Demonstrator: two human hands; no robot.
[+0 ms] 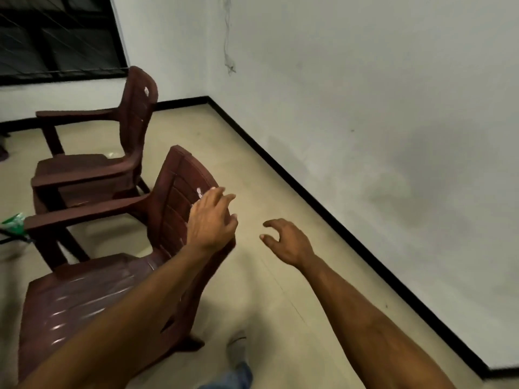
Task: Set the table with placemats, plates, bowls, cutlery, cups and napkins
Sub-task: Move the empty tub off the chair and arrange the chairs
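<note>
Both bare forearms reach forward over a pale tiled floor [252, 169]. The left hand [209, 217] hangs at the top edge of the backrest of the nearer brown plastic chair [112, 276], fingers spread and mostly straight, holding nothing; whether it touches the backrest I cannot tell. The right hand [286, 238] is out over the floor beside the chair, thumb and fingers loosely curled, gripping nothing. A second matching chair [92, 164] stands beyond, under a dark window [56, 35]. No placemats, plates or cutlery show (only a green scrap at the left edge, its print unreadable). A socked foot [237, 350] stands below.
</note>
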